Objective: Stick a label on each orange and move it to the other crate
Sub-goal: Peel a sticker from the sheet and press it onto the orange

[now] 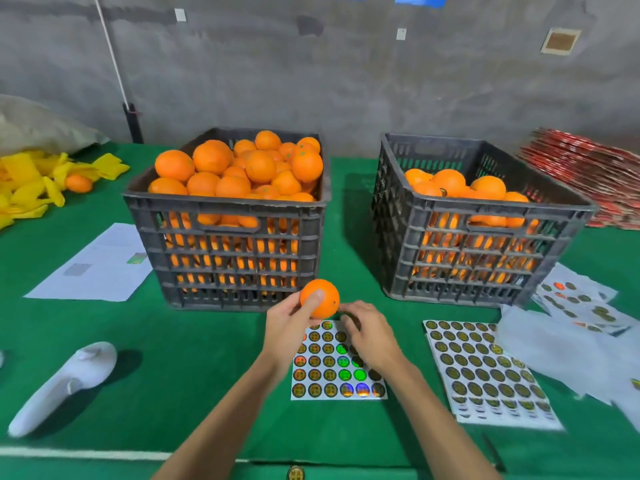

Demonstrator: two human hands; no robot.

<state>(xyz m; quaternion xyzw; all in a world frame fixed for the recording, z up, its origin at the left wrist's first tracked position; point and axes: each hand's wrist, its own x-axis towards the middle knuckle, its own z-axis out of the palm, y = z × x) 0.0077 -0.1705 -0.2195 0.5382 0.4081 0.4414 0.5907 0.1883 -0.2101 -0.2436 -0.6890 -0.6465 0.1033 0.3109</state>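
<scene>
Orange (320, 298) round — no long axis, left hand (289, 325) grip curled round it, right hand (369, 332) pinch unclear.

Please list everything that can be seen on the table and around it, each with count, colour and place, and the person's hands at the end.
left crate: one, dark grey, centre, heaped with oranges
right crate: one, dark grey, right, partly filled with oranges
held orange: one, orange, in front of the left crate
loose orange: one, orange, far left among yellow wrappers
sticker sheet: one, shiny round labels, under the hands
second sticker sheet: one, dark gold labels, right of it
used sheets: several, white, far right
paper: one, white, left of the left crate
white tool: one, near left
red stack: one, far right
table cover: green
left hand: grip on the held orange
right hand: fingers curled over the sticker sheet
</scene>
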